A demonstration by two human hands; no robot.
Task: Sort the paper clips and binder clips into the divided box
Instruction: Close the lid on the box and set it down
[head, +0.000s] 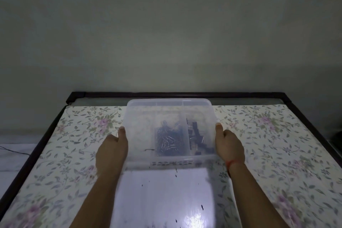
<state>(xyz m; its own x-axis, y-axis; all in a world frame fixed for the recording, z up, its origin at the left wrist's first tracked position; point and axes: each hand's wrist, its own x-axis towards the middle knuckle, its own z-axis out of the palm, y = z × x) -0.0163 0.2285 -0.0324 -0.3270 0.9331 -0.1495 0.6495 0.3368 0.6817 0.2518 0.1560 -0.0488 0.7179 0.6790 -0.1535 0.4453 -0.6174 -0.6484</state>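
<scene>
Gripping the divided box at its sides, left hand and right hand hold it; paper clips centre compartment, binder clips right.

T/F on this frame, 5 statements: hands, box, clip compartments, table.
1. Both hands grip the box. True: left hand and right hand clasp opposite sides of the clear divided box.
2. The paper clips sit in the rightmost compartment. False: they fill the middle one.
3. The black binder clips lie right of the paper clips. True.
4. The table cover is plain white. False: it is floral.
5. A red thread is on the left wrist. False: the right wrist.
</scene>
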